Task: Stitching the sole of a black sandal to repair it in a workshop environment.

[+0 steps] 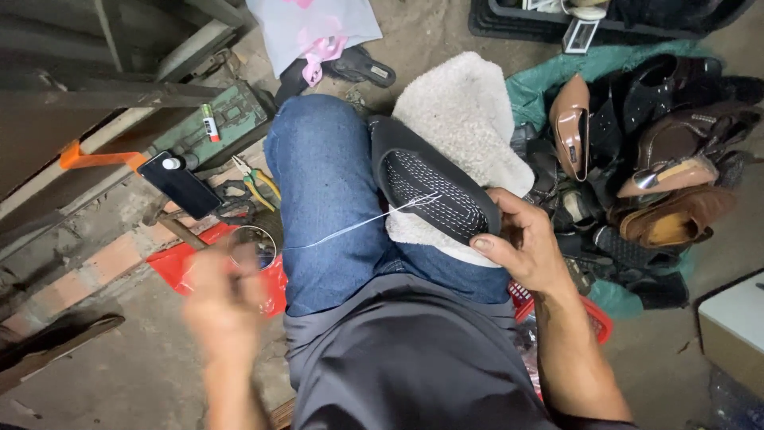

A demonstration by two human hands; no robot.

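Looking down from a head camera at a seated person's lap, clad in blue jeans (326,199) and a dark grey shirt. The right hand (521,247) has its grip clenched on the near edge of a black shoe sole (434,187), thumb on top, holding it sole-up on the right knee; rows of white stitches run across the sole. Under the sole lies a cream fleecy cloth (469,111), draped over the knee. A thin white thread (350,227) runs taut from the stitching across the left thigh to the left hand (227,299), which is blurred by motion and raised over the floor; its fingers look closed about the thread's end, though the blur hides the exact grip. On the concrete floor near the left edge lie a red plastic sheet (179,267), green-handled pliers (259,181) and a black phone (179,185). Toward the right edge sits a pile of worn shoes (652,167), brown, tan and black, on teal cloth (533,87).
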